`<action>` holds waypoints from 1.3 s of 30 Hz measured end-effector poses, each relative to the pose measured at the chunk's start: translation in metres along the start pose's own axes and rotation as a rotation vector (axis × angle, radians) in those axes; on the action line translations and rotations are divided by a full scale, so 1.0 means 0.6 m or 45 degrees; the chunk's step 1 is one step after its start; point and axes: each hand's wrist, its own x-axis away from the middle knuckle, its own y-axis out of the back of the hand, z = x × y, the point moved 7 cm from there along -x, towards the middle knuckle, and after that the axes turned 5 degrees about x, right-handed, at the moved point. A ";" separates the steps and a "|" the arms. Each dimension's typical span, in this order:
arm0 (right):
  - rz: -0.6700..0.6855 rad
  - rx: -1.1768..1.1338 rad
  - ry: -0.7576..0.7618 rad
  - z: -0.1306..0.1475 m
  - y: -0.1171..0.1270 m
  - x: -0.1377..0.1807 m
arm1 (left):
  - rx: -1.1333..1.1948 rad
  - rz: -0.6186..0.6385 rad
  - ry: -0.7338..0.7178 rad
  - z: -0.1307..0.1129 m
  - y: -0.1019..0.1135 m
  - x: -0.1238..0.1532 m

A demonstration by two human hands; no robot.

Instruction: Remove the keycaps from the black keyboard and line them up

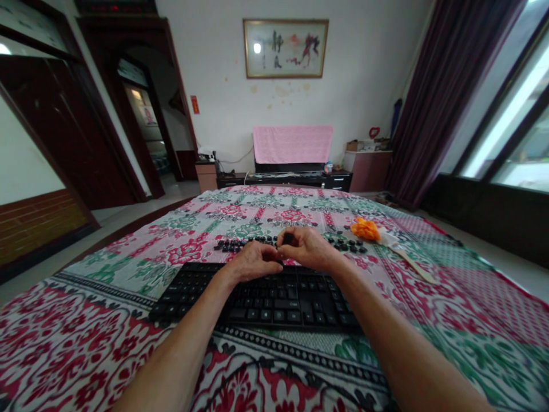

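Observation:
A black keyboard (pixel 266 303) lies on the patterned tablecloth in front of me. Above its back edge, my right hand (pixel 306 249) is closed with a small black keycap (pixel 289 238) between its fingers. My left hand (pixel 255 260) meets it from the left, fingers curled and thumb stretched toward the right hand's fingertips. What the left fingers pinch, if anything, is too small to make out. Behind both hands, loose black keycaps (pixel 351 246) lie in rows on the cloth, partly hidden by the hands.
An orange fluffy duster head (pixel 365 229) with a pale handle (pixel 414 266) lies on the right of the tablecloth (pixel 180 355). Beyond the table, a low black cabinet (pixel 338 182) stands along the wall, with a pink cloth (pixel 293 144) draped above it.

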 end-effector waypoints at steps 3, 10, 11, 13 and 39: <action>0.010 0.000 -0.025 -0.014 -0.008 0.003 | -0.224 -0.063 -0.015 0.000 -0.005 -0.003; 0.232 -0.209 -0.080 -0.030 -0.019 0.013 | -0.529 -0.114 0.004 -0.001 -0.015 -0.005; 0.248 -0.242 -0.110 -0.033 -0.018 0.015 | -0.538 -0.106 -0.022 -0.003 -0.017 -0.006; 0.220 -0.299 -0.198 -0.043 -0.014 0.018 | -0.577 -0.109 -0.096 -0.010 -0.020 -0.006; -0.311 0.404 -0.629 -0.141 0.080 0.050 | -0.691 -0.054 -0.074 -0.021 -0.007 -0.005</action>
